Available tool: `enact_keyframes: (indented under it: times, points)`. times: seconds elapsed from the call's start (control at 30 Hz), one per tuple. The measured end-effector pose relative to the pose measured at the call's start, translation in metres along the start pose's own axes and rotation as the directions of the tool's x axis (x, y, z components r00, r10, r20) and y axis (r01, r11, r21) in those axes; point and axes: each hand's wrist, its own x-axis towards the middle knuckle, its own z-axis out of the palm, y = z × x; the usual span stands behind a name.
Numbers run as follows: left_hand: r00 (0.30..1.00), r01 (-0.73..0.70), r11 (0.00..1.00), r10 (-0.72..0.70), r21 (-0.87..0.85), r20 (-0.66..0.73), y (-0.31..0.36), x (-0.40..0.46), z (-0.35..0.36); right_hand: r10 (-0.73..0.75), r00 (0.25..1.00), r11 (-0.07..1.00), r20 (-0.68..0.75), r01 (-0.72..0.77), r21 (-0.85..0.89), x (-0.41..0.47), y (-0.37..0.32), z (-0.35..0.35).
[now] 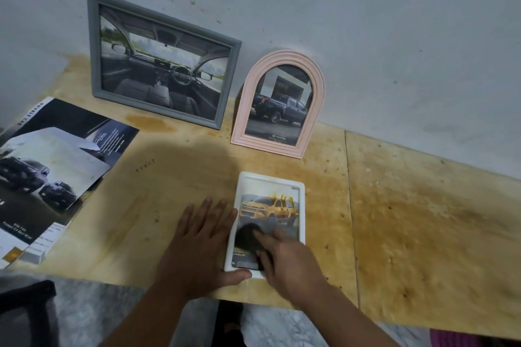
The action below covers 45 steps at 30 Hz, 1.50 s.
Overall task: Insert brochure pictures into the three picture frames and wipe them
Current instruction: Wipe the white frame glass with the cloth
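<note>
Nearest the camera: both hands on the white frame (301, 205), which lies flat on the counter (423, 220) near its front edge, w/ a yellow-truck picture already in it. Left hand (201, 242) is spread flat, palm down, beside the frame, thumb hooked round its bottom corner to steady it. Right hand (284, 256) presses a dark cloth (248, 236) onto the glass; fingers are blurred, prob. curled over the cloth.

Grey frame (93, 45) & pink arched frame (317, 87) lean on the wall behind, both filled. Brochure pages (56, 155) lie to the left.

To do it well: keep the left hand pinning the frame so it doesn't skid, wipe in overlapping strokes right out to the corners, light pressure on the glass.
</note>
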Motion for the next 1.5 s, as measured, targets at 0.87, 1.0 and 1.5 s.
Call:
enact_keyframes:
  times: [0.87, 1.0, 1.5]
  points:
    - [1.0, -0.007, 1.0, 0.007, -0.005, 0.014, 0.0, 0.0, -0.001, 0.003, 0.993, 0.939, 0.119, -0.044, 0.342, 0.021, 0.044, -0.046]
    - [1.0, -0.007, 1.0, 0.007, 0.001, -0.003, 0.0, 0.001, -0.001, 0.204, 0.971, 0.967, -0.122, -0.181, 0.18, 0.067, 0.066, -0.047]
    - [1.0, -0.004, 1.0, 0.004, 0.007, -0.004, 0.001, 0.001, -0.001, 0.126, 0.991, 0.952, -0.038, -0.11, 0.287, 0.036, 0.054, -0.039]
